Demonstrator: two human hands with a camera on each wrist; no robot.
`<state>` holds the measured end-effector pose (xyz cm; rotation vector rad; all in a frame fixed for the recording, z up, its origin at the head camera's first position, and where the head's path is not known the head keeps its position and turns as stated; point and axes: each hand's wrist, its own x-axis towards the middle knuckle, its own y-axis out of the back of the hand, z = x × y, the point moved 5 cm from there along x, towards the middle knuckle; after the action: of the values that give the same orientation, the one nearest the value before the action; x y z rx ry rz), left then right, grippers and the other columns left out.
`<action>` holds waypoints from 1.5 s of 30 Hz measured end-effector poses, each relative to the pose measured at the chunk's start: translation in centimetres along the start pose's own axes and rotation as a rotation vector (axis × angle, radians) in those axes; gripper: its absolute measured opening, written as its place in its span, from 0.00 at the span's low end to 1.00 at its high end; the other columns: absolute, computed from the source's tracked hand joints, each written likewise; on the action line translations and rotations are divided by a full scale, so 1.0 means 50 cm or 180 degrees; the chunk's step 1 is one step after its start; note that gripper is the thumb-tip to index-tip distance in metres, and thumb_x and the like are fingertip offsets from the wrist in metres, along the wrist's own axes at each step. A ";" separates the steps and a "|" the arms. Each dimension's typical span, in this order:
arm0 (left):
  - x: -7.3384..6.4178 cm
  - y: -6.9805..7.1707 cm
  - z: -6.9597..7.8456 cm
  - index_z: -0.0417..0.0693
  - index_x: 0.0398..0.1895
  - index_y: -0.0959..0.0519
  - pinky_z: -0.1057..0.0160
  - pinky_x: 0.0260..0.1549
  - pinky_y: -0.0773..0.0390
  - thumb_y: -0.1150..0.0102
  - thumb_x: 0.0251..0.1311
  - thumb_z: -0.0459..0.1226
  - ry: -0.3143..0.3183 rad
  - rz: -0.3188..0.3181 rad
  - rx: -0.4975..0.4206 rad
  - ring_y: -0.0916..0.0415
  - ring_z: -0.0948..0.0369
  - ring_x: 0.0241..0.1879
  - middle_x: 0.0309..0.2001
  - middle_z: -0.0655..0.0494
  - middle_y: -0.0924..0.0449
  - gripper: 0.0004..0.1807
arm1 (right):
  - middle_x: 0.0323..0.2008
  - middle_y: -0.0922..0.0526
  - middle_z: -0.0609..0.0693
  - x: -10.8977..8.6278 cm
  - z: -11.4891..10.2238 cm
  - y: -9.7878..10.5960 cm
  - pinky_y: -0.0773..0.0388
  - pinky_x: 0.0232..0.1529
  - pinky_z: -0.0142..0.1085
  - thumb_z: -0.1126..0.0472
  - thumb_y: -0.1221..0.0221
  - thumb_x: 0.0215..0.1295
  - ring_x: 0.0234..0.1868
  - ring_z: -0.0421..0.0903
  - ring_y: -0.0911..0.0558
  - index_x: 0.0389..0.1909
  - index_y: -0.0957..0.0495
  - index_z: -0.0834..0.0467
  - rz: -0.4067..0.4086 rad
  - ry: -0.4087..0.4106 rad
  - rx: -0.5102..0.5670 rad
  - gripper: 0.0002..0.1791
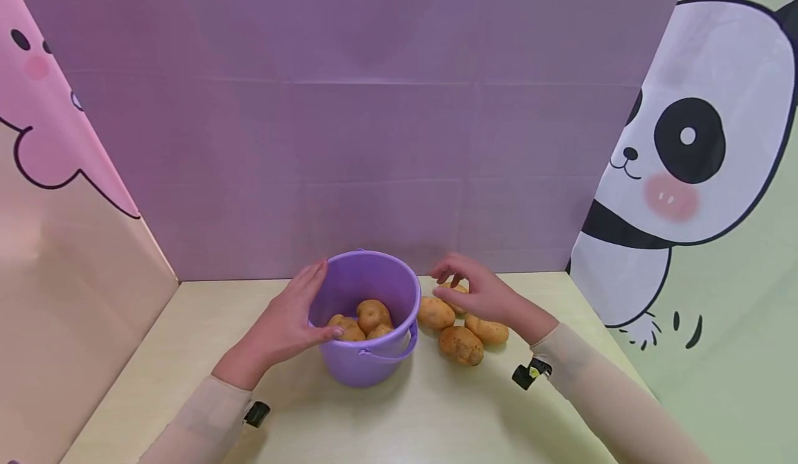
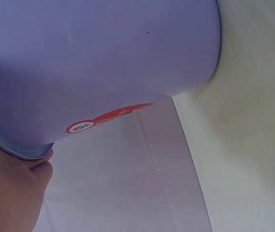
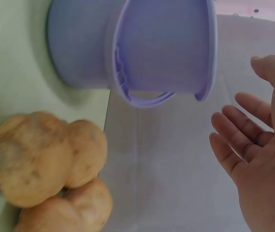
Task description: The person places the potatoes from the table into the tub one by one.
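Note:
A purple bucket (image 1: 364,367) stands upright on the table with potatoes (image 1: 373,315) inside, three of them visible. My left hand (image 1: 283,322) rests against the bucket's left rim, with the thumb on the near edge and the fairly straight fingers spread along the far edge. In the left wrist view, only part of this hand (image 2: 11,188) shows beside the rim. My right hand (image 1: 470,287) hovers over several loose potatoes (image 1: 461,345) to the right of the bucket. Its fingers are loosely bent, and in the right wrist view the palm (image 3: 267,183) holds nothing.
The bucket's handle (image 1: 393,354) hangs down on its near right side. A purple backdrop (image 1: 374,138) rises behind the pale wooden table (image 1: 349,429). Printed walls flank it, with a panda (image 1: 729,69) on the right. Each sleeve carries a small dark wrist camera (image 1: 256,414).

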<state>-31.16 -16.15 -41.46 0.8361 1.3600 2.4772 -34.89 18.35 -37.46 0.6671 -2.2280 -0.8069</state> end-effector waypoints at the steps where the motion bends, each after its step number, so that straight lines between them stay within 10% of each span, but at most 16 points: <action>1: 0.000 0.000 0.000 0.28 0.87 0.46 0.29 0.78 0.40 0.25 0.57 0.64 0.0002 -0.0001 0.0003 0.51 0.34 0.86 0.87 0.35 0.47 0.69 | 0.52 0.13 0.52 -0.007 0.006 0.002 0.15 0.55 0.45 0.62 0.32 0.78 0.54 0.52 0.15 0.57 0.15 0.56 0.0025 -0.0023 -0.0005 0.11; 45: -0.005 0.001 0.004 0.28 0.86 0.46 0.29 0.78 0.39 0.27 0.58 0.69 -0.0032 0.0035 0.0012 0.50 0.33 0.85 0.87 0.34 0.46 0.70 | 0.54 0.15 0.48 -0.195 0.188 0.016 0.16 0.53 0.44 0.59 0.29 0.75 0.57 0.61 0.17 0.59 0.16 0.56 0.0479 -0.0824 -0.0318 0.16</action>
<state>-30.86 -16.14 -41.45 0.8577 1.3608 2.4761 -35.61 28.49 -46.44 0.3582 -2.4152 -0.9656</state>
